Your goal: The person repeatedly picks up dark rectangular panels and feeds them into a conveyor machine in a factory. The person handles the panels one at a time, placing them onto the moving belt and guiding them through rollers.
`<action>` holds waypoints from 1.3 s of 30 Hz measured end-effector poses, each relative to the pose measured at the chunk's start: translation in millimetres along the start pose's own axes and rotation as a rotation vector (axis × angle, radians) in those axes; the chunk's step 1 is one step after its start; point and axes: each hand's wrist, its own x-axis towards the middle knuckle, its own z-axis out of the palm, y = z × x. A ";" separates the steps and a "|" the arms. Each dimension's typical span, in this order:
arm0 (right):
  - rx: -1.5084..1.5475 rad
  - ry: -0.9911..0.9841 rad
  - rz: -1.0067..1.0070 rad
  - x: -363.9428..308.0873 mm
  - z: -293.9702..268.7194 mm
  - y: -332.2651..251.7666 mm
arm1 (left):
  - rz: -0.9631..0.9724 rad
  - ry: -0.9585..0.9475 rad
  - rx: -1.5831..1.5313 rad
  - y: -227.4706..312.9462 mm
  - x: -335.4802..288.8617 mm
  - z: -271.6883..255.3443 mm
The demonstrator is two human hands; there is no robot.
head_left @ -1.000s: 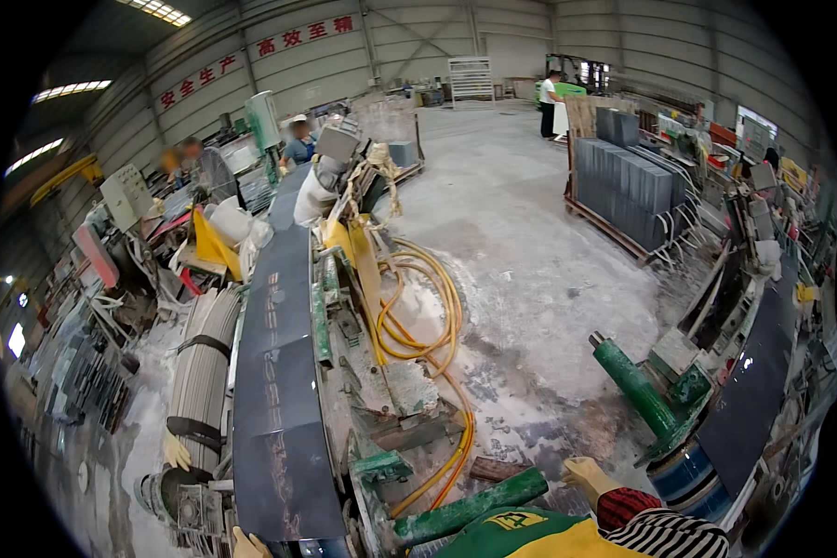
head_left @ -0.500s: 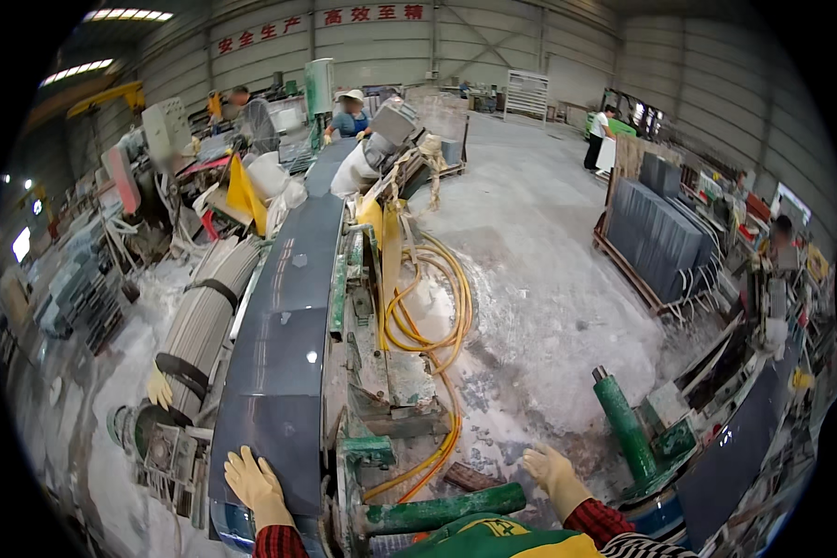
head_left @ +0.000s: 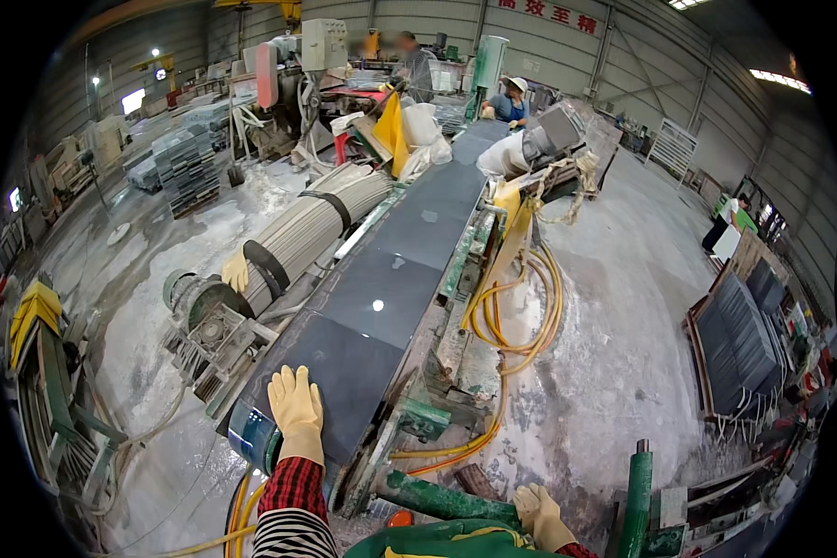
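Observation:
My left hand (head_left: 296, 409), in a cream rubber glove, lies flat on the nearest dark grey stone slab (head_left: 344, 358), close to its left edge. Its fingers are stretched out, and it grips nothing. Several such slabs lie end to end along a narrow conveyor, whose rounded blue end (head_left: 254, 435) shows by my wrist. My right hand (head_left: 539, 516), gloved alike, hangs low beside the end of a thick green bar (head_left: 456, 498). Its fingers bend loosely with nothing visible in them; whether it touches the bar I cannot tell.
A ribbed grey roll (head_left: 316, 228) with another glove (head_left: 236, 270) flanks the conveyor's left. Yellow hoses (head_left: 553, 307) coil on the wet floor to the right. A co-worker in a pale hat (head_left: 511, 102) stands at the far end. Upright slabs (head_left: 739, 335) stand at right.
The view has swung to the left. My left hand stays flat on the nearest slab. My right hand now appears lower and closer to the end of the green bar.

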 end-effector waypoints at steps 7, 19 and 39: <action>0.002 -0.052 -0.033 14.8 -7.0 -6.7 | -0.003 -0.015 0.001 2.9 -2.4 -7.8; -0.124 -0.112 -0.138 52.3 -38.2 7.7 | -0.001 -0.075 0.024 -1.5 -5.6 -10.0; -0.056 0.045 -0.119 15.1 -6.4 3.9 | 0.008 -0.064 0.030 -10.1 -15.3 -12.2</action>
